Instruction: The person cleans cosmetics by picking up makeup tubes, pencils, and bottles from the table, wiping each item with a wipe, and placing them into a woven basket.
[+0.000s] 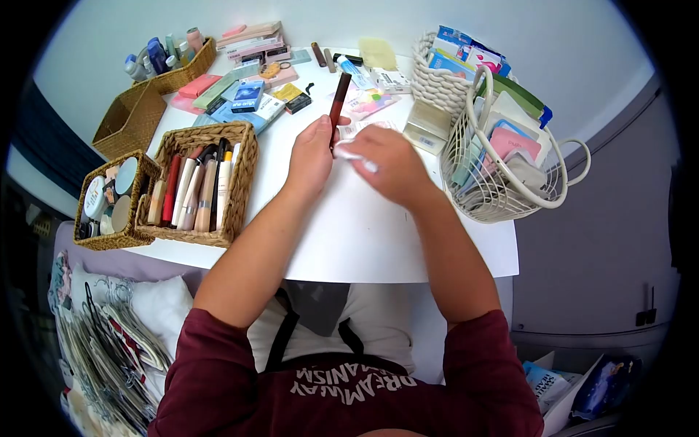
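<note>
Upright in my left hand [313, 156] is a slim cosmetic tube [340, 98], dark at the top and reddish-brown lower down. Its lower end is hidden by my fingers. My right hand [389, 162] is closed on a crumpled white wipe [351, 153], close to the tube's lower end. Whether the wipe touches the tube I cannot tell. Both hands are above the white table [349, 240]. Left of them stands a woven basket [251, 156] with several makeup tubes, and beside it a smaller woven basket [80, 182] with round compacts.
Small boxes [247, 96] and packets lie across the back of the table. A white wire basket [502, 211] and a white rope basket [431, 80], both full, stand at the right. A pale box [427, 125] sits near them. An angular woven basket [131, 116] stands at back left.
</note>
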A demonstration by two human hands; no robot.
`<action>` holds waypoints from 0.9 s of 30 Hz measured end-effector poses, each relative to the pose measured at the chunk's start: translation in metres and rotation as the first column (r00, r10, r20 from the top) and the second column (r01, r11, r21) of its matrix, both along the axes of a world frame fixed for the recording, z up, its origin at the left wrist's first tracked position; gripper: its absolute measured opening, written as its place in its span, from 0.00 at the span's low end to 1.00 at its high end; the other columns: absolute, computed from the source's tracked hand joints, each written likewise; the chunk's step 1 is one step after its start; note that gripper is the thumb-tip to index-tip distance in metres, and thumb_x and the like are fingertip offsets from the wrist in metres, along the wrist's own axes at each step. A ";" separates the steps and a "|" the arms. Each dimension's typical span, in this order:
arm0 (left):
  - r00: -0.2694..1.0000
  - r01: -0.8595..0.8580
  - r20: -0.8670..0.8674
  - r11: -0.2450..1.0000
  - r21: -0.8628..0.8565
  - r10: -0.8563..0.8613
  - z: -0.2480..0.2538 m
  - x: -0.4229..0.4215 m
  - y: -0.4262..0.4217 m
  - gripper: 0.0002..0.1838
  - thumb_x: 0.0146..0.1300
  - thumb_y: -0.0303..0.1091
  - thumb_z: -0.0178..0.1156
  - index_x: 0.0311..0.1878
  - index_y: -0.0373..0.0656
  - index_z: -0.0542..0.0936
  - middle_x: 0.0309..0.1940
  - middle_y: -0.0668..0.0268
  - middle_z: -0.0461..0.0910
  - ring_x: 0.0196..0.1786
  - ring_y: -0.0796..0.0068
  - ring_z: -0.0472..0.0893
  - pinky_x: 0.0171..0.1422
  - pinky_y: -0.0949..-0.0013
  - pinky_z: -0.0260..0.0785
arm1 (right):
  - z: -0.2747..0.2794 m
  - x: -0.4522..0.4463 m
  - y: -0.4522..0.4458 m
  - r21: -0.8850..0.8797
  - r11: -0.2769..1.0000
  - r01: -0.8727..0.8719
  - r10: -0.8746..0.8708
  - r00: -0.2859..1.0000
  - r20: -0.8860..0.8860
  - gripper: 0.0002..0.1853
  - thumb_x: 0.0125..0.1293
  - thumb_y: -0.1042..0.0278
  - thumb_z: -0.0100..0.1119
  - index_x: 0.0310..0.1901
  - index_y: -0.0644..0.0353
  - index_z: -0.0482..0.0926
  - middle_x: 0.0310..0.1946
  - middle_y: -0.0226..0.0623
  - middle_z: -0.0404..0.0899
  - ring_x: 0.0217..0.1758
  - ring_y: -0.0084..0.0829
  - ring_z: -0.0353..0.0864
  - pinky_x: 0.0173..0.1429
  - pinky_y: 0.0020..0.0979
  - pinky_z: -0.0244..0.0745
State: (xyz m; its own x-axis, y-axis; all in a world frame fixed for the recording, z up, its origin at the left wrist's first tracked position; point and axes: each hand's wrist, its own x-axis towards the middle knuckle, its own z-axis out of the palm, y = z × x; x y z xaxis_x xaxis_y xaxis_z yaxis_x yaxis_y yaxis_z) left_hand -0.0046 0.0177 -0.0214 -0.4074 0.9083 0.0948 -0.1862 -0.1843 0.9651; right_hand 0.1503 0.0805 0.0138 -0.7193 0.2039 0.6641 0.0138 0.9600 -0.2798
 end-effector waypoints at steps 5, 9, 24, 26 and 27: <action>0.973 0.232 0.030 0.964 -0.130 -0.230 0.011 0.012 -0.007 0.17 0.79 0.45 0.42 0.46 0.44 0.76 0.29 0.76 0.70 0.30 0.85 0.65 0.34 0.77 0.60 | 0.008 0.012 0.015 -0.088 0.956 0.280 -0.293 0.889 -0.351 0.15 0.54 0.79 0.66 0.45 0.57 0.85 0.38 0.38 0.81 0.42 0.38 0.82 0.47 0.35 0.77; 0.925 0.378 0.040 0.909 -0.175 -0.377 0.016 0.018 -0.012 0.18 0.79 0.46 0.41 0.48 0.44 0.77 0.28 0.77 0.70 0.29 0.85 0.64 0.33 0.78 0.58 | 0.007 0.011 0.014 -0.115 0.946 0.302 -0.322 0.864 -0.387 0.16 0.54 0.79 0.67 0.46 0.58 0.85 0.36 0.38 0.80 0.40 0.36 0.82 0.45 0.32 0.77; 0.971 0.020 0.240 1.000 -0.005 -0.018 0.018 0.015 -0.009 0.14 0.78 0.39 0.46 0.52 0.40 0.75 0.38 0.66 0.80 0.42 0.78 0.76 0.48 0.72 0.68 | -0.006 -0.008 -0.004 0.119 0.987 0.106 -0.099 0.993 -0.060 0.15 0.49 0.74 0.69 0.42 0.52 0.85 0.34 0.30 0.78 0.42 0.33 0.79 0.46 0.37 0.70; 0.989 0.012 0.145 1.000 -0.024 -0.008 0.016 0.010 -0.007 0.12 0.76 0.37 0.49 0.52 0.41 0.75 0.35 0.68 0.79 0.38 0.79 0.76 0.45 0.73 0.67 | 0.001 0.000 0.000 0.112 0.981 0.155 -0.143 0.983 -0.112 0.16 0.50 0.75 0.69 0.43 0.53 0.85 0.34 0.31 0.79 0.41 0.34 0.79 0.46 0.37 0.70; 0.993 0.041 0.116 0.999 -0.026 -0.038 0.014 0.006 -0.006 0.11 0.75 0.35 0.50 0.53 0.41 0.75 0.33 0.69 0.79 0.36 0.80 0.75 0.43 0.74 0.67 | 0.004 0.004 0.002 0.081 0.975 0.205 -0.188 0.966 -0.179 0.16 0.50 0.76 0.69 0.44 0.53 0.85 0.35 0.31 0.79 0.41 0.35 0.79 0.46 0.37 0.71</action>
